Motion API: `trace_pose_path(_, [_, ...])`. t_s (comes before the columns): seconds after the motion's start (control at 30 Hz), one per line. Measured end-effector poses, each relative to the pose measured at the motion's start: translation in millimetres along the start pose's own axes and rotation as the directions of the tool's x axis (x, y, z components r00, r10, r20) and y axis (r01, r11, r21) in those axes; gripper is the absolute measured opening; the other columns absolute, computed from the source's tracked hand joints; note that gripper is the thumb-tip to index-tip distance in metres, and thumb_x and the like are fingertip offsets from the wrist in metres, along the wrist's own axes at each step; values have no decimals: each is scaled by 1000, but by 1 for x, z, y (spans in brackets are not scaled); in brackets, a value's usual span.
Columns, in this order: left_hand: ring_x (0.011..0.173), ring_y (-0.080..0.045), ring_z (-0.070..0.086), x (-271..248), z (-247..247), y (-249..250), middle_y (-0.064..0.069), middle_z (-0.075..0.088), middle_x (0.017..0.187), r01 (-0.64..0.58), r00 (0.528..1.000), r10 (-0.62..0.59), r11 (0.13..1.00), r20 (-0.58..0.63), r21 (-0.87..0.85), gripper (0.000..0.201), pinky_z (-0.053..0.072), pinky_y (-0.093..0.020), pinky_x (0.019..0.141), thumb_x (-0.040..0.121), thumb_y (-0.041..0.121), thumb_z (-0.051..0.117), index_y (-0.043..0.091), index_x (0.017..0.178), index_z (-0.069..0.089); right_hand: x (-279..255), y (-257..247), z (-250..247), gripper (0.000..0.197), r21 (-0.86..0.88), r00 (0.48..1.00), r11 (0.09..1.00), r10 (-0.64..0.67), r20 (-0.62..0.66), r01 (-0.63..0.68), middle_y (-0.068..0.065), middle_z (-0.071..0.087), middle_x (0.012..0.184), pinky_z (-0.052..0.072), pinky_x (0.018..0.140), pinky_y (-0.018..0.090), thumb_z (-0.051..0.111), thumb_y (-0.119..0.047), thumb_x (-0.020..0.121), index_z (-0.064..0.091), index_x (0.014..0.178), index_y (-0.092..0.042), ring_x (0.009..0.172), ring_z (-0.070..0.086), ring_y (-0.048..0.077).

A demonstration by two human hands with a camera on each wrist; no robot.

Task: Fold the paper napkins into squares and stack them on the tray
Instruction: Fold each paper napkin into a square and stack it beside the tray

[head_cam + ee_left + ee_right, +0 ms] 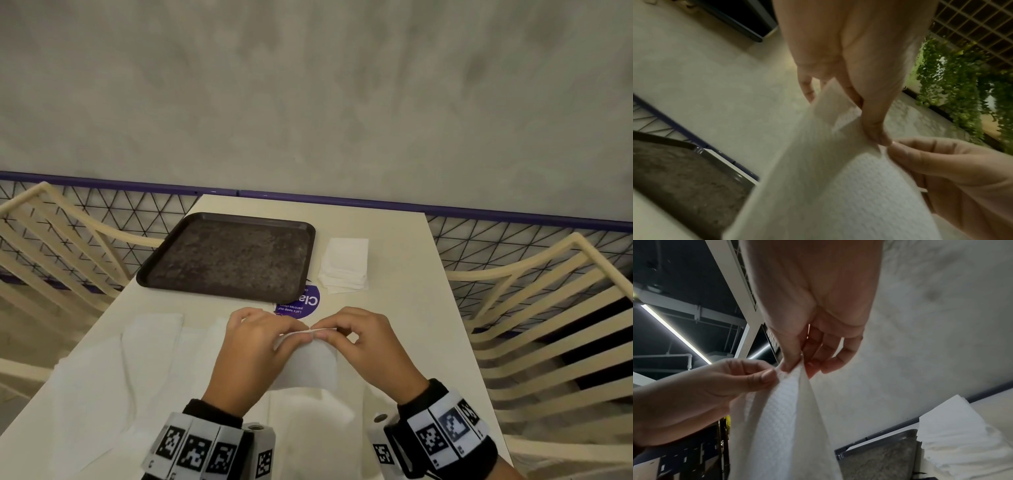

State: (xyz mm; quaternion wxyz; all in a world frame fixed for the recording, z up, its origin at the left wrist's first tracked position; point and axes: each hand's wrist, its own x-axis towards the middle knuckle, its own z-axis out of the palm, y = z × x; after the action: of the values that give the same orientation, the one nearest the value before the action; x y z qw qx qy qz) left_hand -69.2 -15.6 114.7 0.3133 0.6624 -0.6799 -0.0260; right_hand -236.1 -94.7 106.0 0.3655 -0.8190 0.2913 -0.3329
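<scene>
1. Above the near middle of the desk [394,308], one white paper napkin [308,366] hangs lifted, its top edge held up between the two hands and its lower part draping toward the desk.
2. Left hand [253,349]: the thumb and forefinger pinch the napkin's top edge on the left; in the left wrist view the fingers [875,129] nip an embossed corner with a small flap folded over beside them.
3. Right hand [366,346]: the thumb and first fingers [791,363] pinch the same top edge, right next to the left hand's fingertips, so the two grips almost touch; the remaining fingers curl loosely behind the paper.
4. One dark, speckled tray [164,260] sits at the far left of the desk, beyond the hands; nothing lies in it.
5. One pile of white folded napkins [344,265] rests on the desk just beside the tray's right edge, its layers slightly fanned; the number of sheets cannot be counted.
6. More white paper [102,370] is spread flat over the near left of the desk; how many sheets cannot be told.
7. One round purple sticker [306,303] lies on the desk, partly under the tray's near right corner.
8. Two cream slatted chairs [548,325] flank the desk, one on each side.
</scene>
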Motion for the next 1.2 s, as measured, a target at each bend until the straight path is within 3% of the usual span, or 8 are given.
trace_pose_path(0.27, [71, 1, 60, -9, -9, -29, 28, 67, 76, 137, 990, -141, 974, -11, -179, 49, 46, -35, 79, 71, 82, 36, 45, 89, 62, -5, 7, -11, 8, 110, 992, 986, 125, 18, -126, -11, 69, 79, 46, 72, 11, 71, -16, 82, 76, 87, -18, 76, 61, 3])
trace_pose_path(0.47, [73, 2, 62, -12, -17, -29, 27, 67, 74, 166, 982, -176, 978, -73, -126, 16, 47, -20, 72, 78, 45, 66, 31, 74, 74, -6, 13, -20, 9, 131, 979, 971, 202, 17, -202, -8, 70, 78, 44, 70, 12, 71, -15, 81, 76, 84, -22, 75, 60, 3])
trace_pose_path(0.53, [77, 2, 62, -12, -21, -28, 19, 70, 84, 134, 980, -143, 988, -141, -74, 27, 50, -26, 75, 79, 49, 60, 27, 83, 75, -7, 13, -23, 10, 129, 980, 971, 200, 5, -199, -5, 70, 78, 44, 70, 13, 72, -15, 80, 76, 83, -23, 75, 60, 4])
trace_pose_path(0.63, [90, 3, 57, -8, -17, -13, 26, 63, 96, 29, 998, -34, 996, -56, -85, 46, 44, -21, 78, 79, 65, 46, 30, 96, 71, -5, 9, -17, 10, 117, 984, 977, 173, 37, -176, -6, 70, 78, 45, 70, 12, 72, -15, 80, 76, 83, -23, 74, 60, 5])
trace_pose_path(0.77, [79, 0, 57, -7, 0, -5, 15, 71, 83, -36, 996, 44, 993, 73, -109, 37, 44, -16, 69, 82, 54, 46, 27, 84, 72, -4, 4, -4, 9, 116, 992, 987, 107, 61, -113, -21, 67, 73, 42, 68, 9, 73, -15, 80, 77, 84, -21, 72, 59, 0])
trace_pose_path(0.9, [81, 7, 57, -11, 3, -11, 27, 65, 77, 97, 995, -94, 953, 25, -287, 35, 39, -3, 71, 79, 50, 47, 26, 80, 72, -6, 7, 1, 13, 175, 984, 969, 162, 81, -174, -13, 63, 74, 43, 69, 11, 73, -18, 80, 69, 87, -28, 69, 55, 1])
trace_pose_path(1.0, [82, 8, 58, -9, 0, -13, 30, 63, 88, 135, 983, -170, 923, -66, -360, 19, 38, -1, 72, 79, 45, 57, 30, 76, 68, -9, 15, 4, 16, 177, 958, 949, 233, 167, -262, -15, 58, 66, 41, 65, 14, 70, -19, 83, 63, 77, -32, 64, 49, 3])
trace_pose_path(1.2, [78, 7, 58, -5, 10, -22, 28, 63, 89, 171, 965, -234, 905, -121, -389, 7, 39, -2, 65, 81, 23, 66, 28, 77, 68, 0, 28, -5, 19, 311, 920, 866, 364, 144, -392, -11, 62, 57, 45, 57, 16, 71, -6, 80, 69, 71, -23, 52, 49, 4])
